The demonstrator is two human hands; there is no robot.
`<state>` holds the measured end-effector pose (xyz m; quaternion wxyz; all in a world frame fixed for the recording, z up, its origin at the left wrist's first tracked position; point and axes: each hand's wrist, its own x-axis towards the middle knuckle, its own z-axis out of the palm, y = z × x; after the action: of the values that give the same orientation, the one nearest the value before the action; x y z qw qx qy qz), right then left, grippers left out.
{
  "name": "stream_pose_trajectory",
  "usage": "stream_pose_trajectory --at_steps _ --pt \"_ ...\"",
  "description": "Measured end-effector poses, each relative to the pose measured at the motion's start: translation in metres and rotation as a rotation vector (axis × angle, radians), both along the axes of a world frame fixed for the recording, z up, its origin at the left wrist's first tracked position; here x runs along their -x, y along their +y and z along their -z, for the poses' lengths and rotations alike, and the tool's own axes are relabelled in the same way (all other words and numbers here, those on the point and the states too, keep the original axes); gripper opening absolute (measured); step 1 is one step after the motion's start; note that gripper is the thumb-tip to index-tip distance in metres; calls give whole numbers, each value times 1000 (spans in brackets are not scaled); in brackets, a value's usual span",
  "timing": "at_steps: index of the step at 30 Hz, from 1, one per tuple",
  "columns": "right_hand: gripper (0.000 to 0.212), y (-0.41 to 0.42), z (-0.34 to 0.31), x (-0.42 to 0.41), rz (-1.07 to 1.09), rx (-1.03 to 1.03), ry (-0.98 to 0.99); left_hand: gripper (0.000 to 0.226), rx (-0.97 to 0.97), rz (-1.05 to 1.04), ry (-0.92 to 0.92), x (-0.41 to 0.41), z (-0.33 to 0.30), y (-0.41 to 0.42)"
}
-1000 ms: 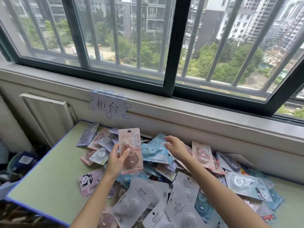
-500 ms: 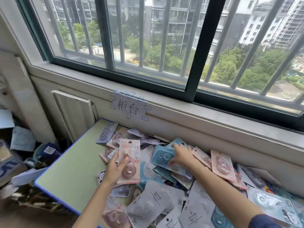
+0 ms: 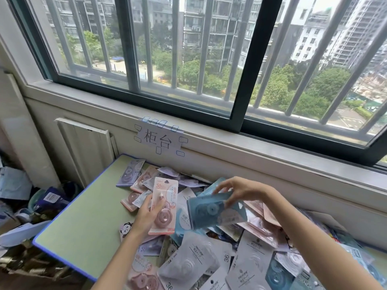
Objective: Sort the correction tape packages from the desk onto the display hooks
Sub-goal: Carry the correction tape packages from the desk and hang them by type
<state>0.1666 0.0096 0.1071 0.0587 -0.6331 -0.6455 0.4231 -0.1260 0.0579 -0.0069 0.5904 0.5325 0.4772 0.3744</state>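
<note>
The table [image 3: 83, 222] is green with a blue edge. A big pile of tape packs [image 3: 209, 258] lies on its right part: pink, blue, purple and gray ones.

I see a pink correction tape package [image 3: 164, 208] held upright above the desk [image 3: 83, 222], "36" printed near its top, round pink dispenser in the blister low on the card. Just right of it, a blue correction tape package [image 3: 215, 212] is lifted off the pile, tilted, long side roughly level, blister facing me. The rest is a loose pile of packages [image 3: 219, 260] covering the desk's right part: pink, blue, lilac and grey-white cards, overlapping at all angles. A lilac one [image 3: 130, 173] lies flat at the desk's far edge.
</note>
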Motion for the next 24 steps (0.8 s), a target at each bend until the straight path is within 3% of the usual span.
stream_pose_trajectory --at_steps 1,4,6,10,16,21,24 --pt "41 -3 -3 8 -59 12 -48 17 5 49 16 -4 -5 -2" --pt "46 -8 6 25 -97 -27 -129 81 25 217 13 -14 -11 -9" --pt "46 -8 17 31 -36 -106 -133 100 14 320 63 -20 -9 -12" --pt "54 -7 34 33 221 -228 -59 99 -6 405 162 -24 0 -12" --pt "60 2 59 39 359 -244 111 78 51 362 119 -25 -2 -18" --pt "11 37 84 34 776 -217 409 76 160 190 62 0 6 -19" --pt "33 62 104 37 959 -60 528 81 175 32 31 21 13 -15"
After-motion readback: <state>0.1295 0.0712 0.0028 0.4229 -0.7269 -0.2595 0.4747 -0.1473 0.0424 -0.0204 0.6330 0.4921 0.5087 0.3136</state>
